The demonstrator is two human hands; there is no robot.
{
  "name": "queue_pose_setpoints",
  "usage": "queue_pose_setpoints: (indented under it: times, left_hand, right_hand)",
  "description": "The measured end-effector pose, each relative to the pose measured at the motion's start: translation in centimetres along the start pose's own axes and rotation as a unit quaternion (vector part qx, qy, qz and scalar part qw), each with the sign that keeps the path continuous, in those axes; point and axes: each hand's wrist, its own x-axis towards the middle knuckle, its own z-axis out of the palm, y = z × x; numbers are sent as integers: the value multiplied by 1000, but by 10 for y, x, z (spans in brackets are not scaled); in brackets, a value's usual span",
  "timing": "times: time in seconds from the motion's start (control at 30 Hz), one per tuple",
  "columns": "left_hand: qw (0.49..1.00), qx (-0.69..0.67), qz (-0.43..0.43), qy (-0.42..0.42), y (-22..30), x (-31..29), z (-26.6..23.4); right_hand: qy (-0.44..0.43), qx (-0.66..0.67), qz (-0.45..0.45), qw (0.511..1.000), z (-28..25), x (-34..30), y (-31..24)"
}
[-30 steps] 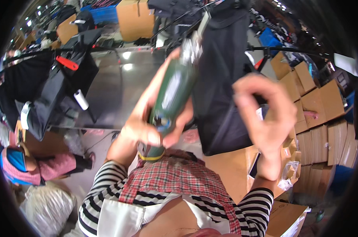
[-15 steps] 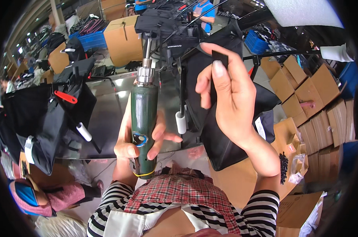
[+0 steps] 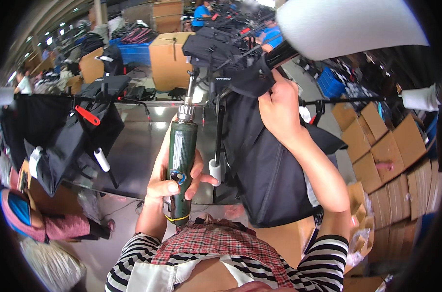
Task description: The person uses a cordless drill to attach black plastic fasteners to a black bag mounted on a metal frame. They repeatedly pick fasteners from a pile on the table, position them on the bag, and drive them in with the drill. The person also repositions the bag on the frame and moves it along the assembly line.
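Observation:
My left hand (image 3: 157, 181) is wrapped round a dark green electric screwdriver (image 3: 183, 146), its bit pointing up and away from me. The left index finger sticks out to the right beside a white foam sleeve (image 3: 215, 172) on a thin black pole. My right hand (image 3: 281, 108) is closed at a black fabric flap (image 3: 252, 80) that lies over a black tube. Its fingertips are mostly hidden behind the hand and the cloth. Below the flap hangs a large black fabric bag (image 3: 272, 170) on the frame, along the right forearm.
A thick white foam-wrapped bar (image 3: 350, 29) juts across the upper right. A dark metal table (image 3: 138, 146) lies ahead, with another black fabric frame (image 3: 67, 141) and its red lever (image 3: 87, 116) at the left. Cardboard boxes (image 3: 396, 141) stand right. A person (image 3: 50, 224) is lower left.
My right hand has moved up and forward from in front of the bag, where it pinched a small black strip, to the flap on the tube. The left hand keeps the screwdriver.

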Motion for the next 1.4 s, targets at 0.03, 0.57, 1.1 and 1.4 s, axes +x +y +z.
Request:
queue_pose_setpoints:
  times: [0.03, 0.57, 1.1, 1.4]
  left_hand:
    - [1000, 14, 10, 9, -4, 0, 3]
    - [977, 151, 117, 99, -24, 23, 53]
    - [945, 274, 154, 96, -24, 93, 51]
    - [947, 262, 156, 106, -22, 91, 53]
  right_hand:
    - [-30, 35, -19, 999, -4, 5, 4]
    - [-88, 47, -164, 981, -18, 18, 29]
    - [-65, 31, -128, 989, -34, -7, 8]
    - [-113, 97, -145, 978, -35, 28, -3]
